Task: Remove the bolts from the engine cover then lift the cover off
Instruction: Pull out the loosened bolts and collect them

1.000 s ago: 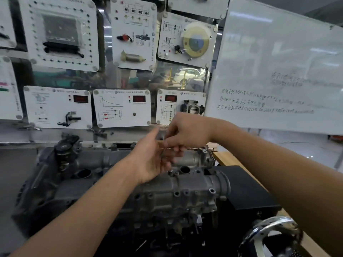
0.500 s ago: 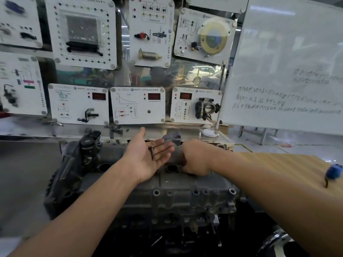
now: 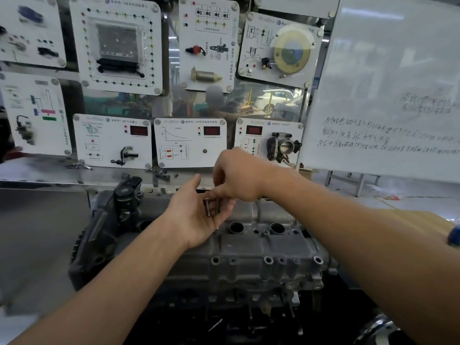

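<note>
The grey metal engine cover [image 3: 249,245] lies across the engine in front of me, with round plug holes on top and a row of bolt bosses along its near edge. My left hand [image 3: 196,217] hovers palm up above the cover's middle, with a dark bolt [image 3: 206,207] lying across its fingers. My right hand [image 3: 236,178] is just above it, its fingers pinched on a second bolt [image 3: 218,206] that it holds down onto the left palm.
A black timing cover [image 3: 107,227] closes the engine's left end. Behind stands a wall of white training panels [image 3: 191,143] and a whiteboard [image 3: 388,95] at the right. A wooden bench top [image 3: 423,220] lies to the right.
My right hand has come up from the cover's far side and now sets a second bolt into the left palm. The left hand stays palm up with the first bolt.
</note>
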The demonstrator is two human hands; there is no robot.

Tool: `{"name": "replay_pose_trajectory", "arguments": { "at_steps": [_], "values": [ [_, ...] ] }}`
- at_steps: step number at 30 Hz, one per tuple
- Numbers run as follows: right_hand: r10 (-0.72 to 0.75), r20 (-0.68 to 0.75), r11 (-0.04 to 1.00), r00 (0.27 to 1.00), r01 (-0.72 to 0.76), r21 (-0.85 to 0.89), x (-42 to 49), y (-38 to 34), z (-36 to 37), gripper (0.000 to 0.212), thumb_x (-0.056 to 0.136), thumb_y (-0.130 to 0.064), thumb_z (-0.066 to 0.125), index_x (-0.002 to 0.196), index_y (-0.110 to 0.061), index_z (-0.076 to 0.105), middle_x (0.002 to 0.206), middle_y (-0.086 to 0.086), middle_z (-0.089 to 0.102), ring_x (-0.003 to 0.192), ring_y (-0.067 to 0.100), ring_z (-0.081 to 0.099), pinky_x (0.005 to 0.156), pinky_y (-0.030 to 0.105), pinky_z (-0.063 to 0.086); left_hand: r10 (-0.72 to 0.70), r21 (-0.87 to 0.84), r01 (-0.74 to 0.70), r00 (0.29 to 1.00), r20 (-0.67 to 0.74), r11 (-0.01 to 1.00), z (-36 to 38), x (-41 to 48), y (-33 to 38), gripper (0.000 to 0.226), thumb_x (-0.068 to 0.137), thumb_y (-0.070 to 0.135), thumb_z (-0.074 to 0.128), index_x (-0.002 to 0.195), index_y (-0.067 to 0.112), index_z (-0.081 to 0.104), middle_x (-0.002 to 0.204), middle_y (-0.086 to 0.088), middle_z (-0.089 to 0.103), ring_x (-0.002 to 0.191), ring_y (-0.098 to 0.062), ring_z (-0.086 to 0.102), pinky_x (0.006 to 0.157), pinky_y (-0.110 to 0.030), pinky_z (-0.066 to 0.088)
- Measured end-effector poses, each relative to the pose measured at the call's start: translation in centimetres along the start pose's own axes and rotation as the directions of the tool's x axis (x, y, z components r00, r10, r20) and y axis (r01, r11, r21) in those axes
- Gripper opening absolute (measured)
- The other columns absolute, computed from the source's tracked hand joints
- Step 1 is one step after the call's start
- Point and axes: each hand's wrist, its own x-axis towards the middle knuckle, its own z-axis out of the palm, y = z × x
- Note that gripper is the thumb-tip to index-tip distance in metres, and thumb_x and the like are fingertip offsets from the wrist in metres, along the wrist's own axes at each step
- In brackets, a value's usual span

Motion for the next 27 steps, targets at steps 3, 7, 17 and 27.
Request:
{"name": "replay_pose_trajectory", "arguments": {
  "at_steps": [3,7,17,27],
  "values": [
    [0.042,-0.219,0.994,0.975,-0.019,0.106,0.8,1.1,0.5,0.025,0.084,-0.038,0.074,0.073,-0.016,0.072,0.071,-0.004,0.067,0.067,0.01,0.063,0.067,0.028,0.053,0.038,0.008,-0.038,0.999,0.011,0.999,-0.7,-0.7,1.4,0.066,0.102,0.054,0.035,0.108,-0.006,0.061,0.077,-0.019,0.07,0.055,-0.021,0.067,0.053,-0.026,0.06],
    [0.051,-0.105,0.993,0.993,-0.04,0.111,0.6,1.7,2.4,0.017,0.086,-0.031,0.072,0.083,-0.015,0.075,0.08,-0.003,0.07,0.077,0.014,0.065,0.079,0.036,0.057,0.124,0.001,-0.124,0.991,-0.048,0.992,-2.4,-1.5,3.9,0.064,0.101,0.056,0.036,0.107,-0.003,0.06,0.079,-0.018,0.071,0.058,-0.022,0.069,0.05,-0.027,0.059],
    [-0.051,0.293,0.983,0.955,0.1,-0.157,0.2,-1.6,4.8,0.016,0.085,-0.019,0.065,0.081,-0.005,0.072,0.076,0.01,0.068,0.076,0.028,0.064,0.066,0.032,0.053,0.168,0.019,-0.167,0.983,-0.076,0.986,-3.6,-1.5,4.1,0.06,0.101,0.056,0.036,0.101,0.001,0.061,0.079,-0.017,0.072,0.063,-0.023,0.072,0.056,-0.029,0.061],
    [-0.099,-0.011,0.979,0.995,0.1,0.177,-3.8,-0.3,-4.2,0.014,0.084,-0.03,0.075,0.082,-0.016,0.078,0.069,-0.004,0.072,0.064,0.009,0.064,0.07,0.031,0.055,0.049,0.145,-0.057,0.997,0.057,0.988,2.4,-2.0,0.4,0.051,0.105,0.044,0.037,0.099,0.002,0.065,0.073,-0.014,0.067,0.054,-0.019,0.065,0.05,-0.024,0.058]
  ]
}}
